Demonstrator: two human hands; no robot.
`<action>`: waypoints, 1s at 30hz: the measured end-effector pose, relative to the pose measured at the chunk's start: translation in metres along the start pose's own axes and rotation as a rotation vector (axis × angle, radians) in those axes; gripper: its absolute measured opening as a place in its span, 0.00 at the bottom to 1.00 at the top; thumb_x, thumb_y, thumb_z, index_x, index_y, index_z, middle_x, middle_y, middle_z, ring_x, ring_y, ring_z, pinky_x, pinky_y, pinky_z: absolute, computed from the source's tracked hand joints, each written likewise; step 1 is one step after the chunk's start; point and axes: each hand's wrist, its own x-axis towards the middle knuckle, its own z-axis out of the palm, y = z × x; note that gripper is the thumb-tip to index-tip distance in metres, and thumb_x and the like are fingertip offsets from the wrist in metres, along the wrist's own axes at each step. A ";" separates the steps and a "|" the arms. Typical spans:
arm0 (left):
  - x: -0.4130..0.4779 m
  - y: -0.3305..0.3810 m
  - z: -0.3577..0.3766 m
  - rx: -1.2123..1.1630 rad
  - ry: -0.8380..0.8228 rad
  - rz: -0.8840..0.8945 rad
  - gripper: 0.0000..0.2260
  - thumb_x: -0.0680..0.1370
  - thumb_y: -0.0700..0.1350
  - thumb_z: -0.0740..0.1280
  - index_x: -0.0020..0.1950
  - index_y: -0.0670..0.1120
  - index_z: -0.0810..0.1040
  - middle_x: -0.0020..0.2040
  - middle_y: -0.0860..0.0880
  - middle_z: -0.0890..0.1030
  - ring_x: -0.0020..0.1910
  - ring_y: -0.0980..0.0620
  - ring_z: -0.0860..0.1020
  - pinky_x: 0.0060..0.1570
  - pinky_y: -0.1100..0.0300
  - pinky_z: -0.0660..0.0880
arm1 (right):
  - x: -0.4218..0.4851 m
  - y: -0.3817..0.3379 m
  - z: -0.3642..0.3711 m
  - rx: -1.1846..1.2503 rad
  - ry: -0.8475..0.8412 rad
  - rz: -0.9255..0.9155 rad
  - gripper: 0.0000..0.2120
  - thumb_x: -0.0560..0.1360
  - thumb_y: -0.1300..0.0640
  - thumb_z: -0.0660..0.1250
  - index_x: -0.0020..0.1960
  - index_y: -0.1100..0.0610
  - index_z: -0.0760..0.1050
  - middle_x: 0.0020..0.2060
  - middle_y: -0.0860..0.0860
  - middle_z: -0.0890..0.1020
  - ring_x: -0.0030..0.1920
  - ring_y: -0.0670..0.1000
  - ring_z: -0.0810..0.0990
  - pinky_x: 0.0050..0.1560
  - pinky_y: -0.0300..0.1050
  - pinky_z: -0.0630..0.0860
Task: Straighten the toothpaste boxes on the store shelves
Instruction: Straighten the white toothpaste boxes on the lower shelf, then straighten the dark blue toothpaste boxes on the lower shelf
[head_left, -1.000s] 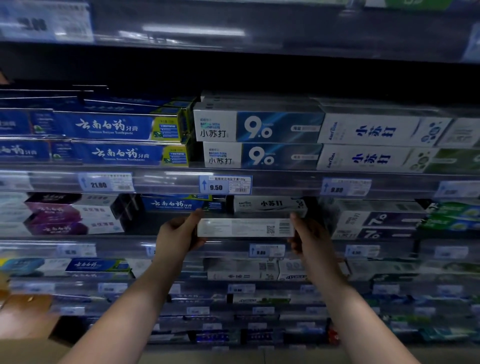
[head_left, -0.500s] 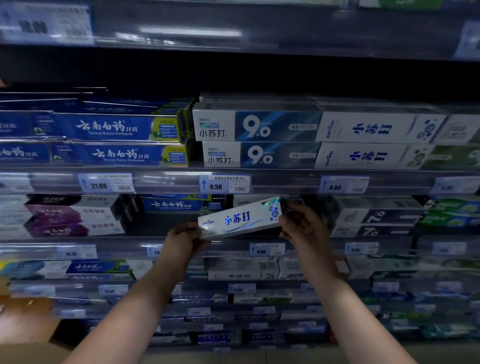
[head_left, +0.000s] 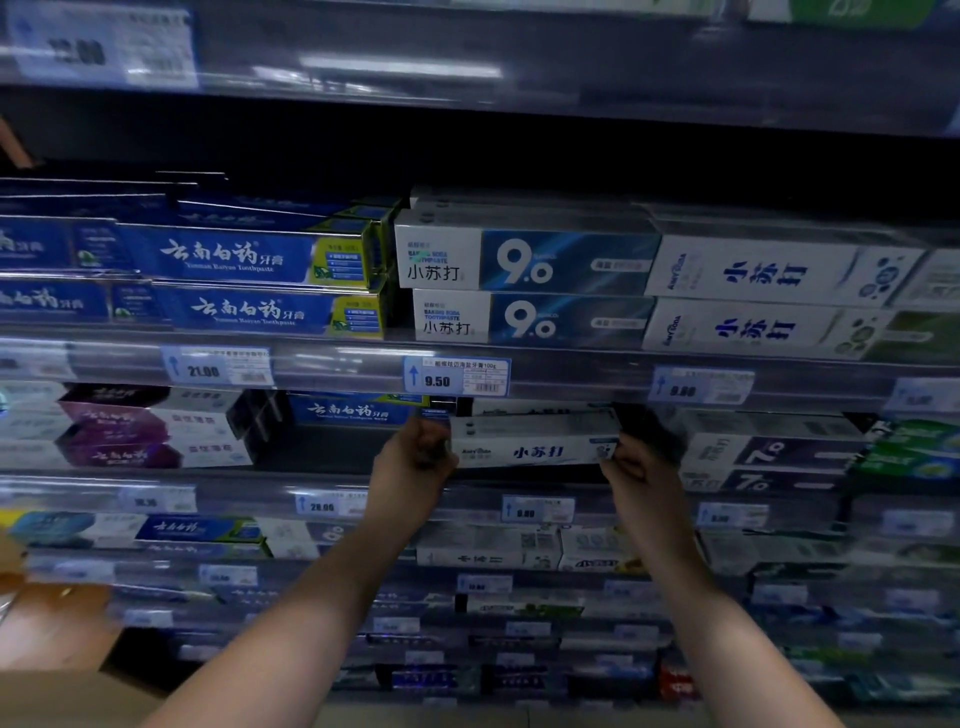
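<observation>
A white toothpaste box with blue lettering (head_left: 535, 451) lies level in the middle shelf bay, its printed face toward me. My left hand (head_left: 415, 462) grips its left end and my right hand (head_left: 636, 470) grips its right end. A second pale box (head_left: 540, 413) lies right behind and above it. A blue box (head_left: 353, 410) sits to the left in the same bay, partly hidden by the shelf rail.
Blue boxes (head_left: 244, 257) and white-and-blue "9.0" boxes (head_left: 524, 260) are stacked on the shelf above. Purple boxes (head_left: 150, 431) stand at the left, "7.0" boxes (head_left: 769, 452) at the right. Clear rails with price tags (head_left: 457, 376) front each shelf. Lower shelves hold more boxes.
The box was turned from its barcode side to its printed face, then levelled and moved up and back into the shelf bay. Both hands followed it inward.
</observation>
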 end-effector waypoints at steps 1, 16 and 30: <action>0.001 -0.001 0.003 0.071 -0.001 0.016 0.10 0.74 0.38 0.73 0.49 0.51 0.76 0.44 0.53 0.82 0.46 0.51 0.81 0.47 0.63 0.76 | 0.000 0.001 0.000 -0.051 0.004 -0.006 0.18 0.80 0.56 0.65 0.69 0.54 0.72 0.56 0.49 0.79 0.57 0.51 0.78 0.48 0.45 0.72; 0.010 -0.015 0.004 0.230 -0.118 0.027 0.12 0.74 0.44 0.74 0.57 0.51 0.79 0.52 0.51 0.84 0.51 0.52 0.81 0.50 0.60 0.77 | -0.019 0.000 0.015 -0.146 0.250 -0.039 0.11 0.79 0.63 0.63 0.61 0.62 0.74 0.36 0.55 0.78 0.30 0.49 0.73 0.25 0.39 0.67; -0.006 -0.035 -0.115 -0.224 0.253 -0.063 0.11 0.78 0.34 0.66 0.60 0.44 0.78 0.53 0.47 0.82 0.54 0.48 0.80 0.58 0.53 0.76 | -0.033 -0.057 0.137 0.123 -0.142 -0.271 0.09 0.79 0.58 0.65 0.59 0.55 0.76 0.50 0.51 0.82 0.50 0.53 0.82 0.52 0.54 0.79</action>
